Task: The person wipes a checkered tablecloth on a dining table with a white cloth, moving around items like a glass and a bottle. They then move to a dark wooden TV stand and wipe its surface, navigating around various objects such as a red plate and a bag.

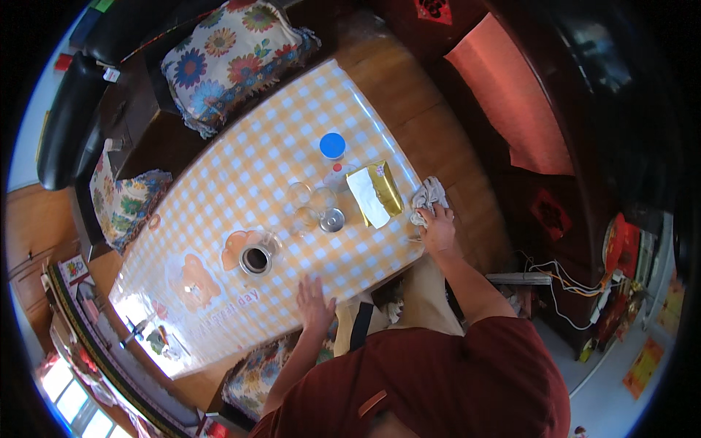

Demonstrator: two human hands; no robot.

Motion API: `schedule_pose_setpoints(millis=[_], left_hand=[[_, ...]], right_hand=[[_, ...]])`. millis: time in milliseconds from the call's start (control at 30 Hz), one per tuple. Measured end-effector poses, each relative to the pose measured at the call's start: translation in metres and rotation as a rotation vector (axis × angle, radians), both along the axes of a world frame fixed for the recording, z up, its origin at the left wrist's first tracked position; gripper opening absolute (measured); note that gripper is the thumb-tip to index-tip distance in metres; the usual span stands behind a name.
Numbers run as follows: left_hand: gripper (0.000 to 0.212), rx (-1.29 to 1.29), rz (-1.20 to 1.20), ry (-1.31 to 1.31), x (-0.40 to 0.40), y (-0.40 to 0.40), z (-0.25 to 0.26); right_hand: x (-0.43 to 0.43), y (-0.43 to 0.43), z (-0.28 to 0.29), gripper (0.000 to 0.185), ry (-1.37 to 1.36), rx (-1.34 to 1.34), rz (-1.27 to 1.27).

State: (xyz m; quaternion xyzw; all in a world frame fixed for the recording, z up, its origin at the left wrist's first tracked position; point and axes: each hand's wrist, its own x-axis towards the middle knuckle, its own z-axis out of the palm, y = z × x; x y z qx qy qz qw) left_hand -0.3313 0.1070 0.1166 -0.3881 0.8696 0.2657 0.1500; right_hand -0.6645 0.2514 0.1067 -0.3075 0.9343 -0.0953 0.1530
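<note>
My right hand (438, 229) grips a crumpled light cloth (430, 197) at the right edge of the table. Spread flat, my left hand (316, 304) rests on the near edge of the checked yellow-and-white tablecloth (263, 148), holding nothing. Beyond it stands a glass pot (256, 259) with a metal rim and a dark inside. Several clear glass cups (323, 198) are grouped mid-table beside a round metal lid (332, 220). A gold soft pack of tissues (378, 192) lies left of the cloth. Farther back is a container with a blue lid (332, 145).
A chair with a floral cushion (230, 60) stands along the table's far side, another floral cover (128, 202) at left. A dark cabinet with a red cloth (515, 98) is at right. White cables (567, 284) and a power strip (601, 305) lie near my right side.
</note>
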Motion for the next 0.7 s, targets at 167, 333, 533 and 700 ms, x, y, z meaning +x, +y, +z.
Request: schedule_pose_setpoints(millis=[167, 333, 533, 700], left_hand=[[0.092, 0.064, 0.097, -0.269, -0.09, 0.026, 0.006], [0.093, -0.018, -0.054, -0.377, -0.088, 0.027, -0.007], [0.096, 0.074, 0.007, -0.399, -0.094, 0.025, 0.002], [0.092, 0.069, 0.014, -0.387, -0.088, 0.025, -0.004]], right_hand=[[-0.041, -0.024, -0.007, 0.048, -0.082, -0.113, 0.129], [-0.135, -0.162, -0.021, 0.042, -0.117, -0.282, 0.319], [-0.135, -0.147, -0.04, 0.048, -0.208, -0.168, 0.374], [-0.059, 0.017, -0.029, 0.054, -0.199, -0.1, 0.29]])
